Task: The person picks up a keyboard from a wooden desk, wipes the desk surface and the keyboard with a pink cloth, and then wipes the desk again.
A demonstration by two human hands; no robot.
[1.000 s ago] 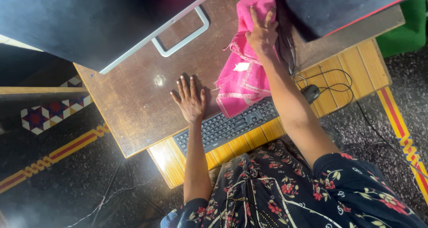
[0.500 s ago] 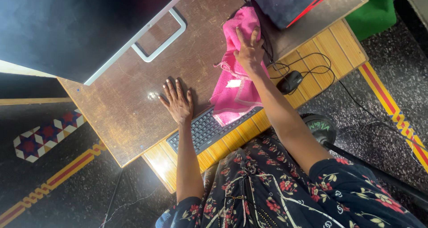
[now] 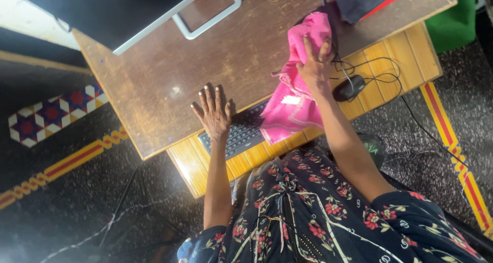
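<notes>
Head cam view: pink cloth is spread on the brown desk, hanging over the keyboard. My right hand presses it flat, fingers together, so it grips the surface. My left hand is splayed on the desk edge for bracing. Mouse sits just beside.

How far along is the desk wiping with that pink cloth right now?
Done: cannot tell; the brown desktop shows scuffs throughout. In hand: the right hand presses the pink cloth near the mouse; the left hand lies flat beside the keyboard. Left: cloth hasn't reached the monitor stand side.
</notes>
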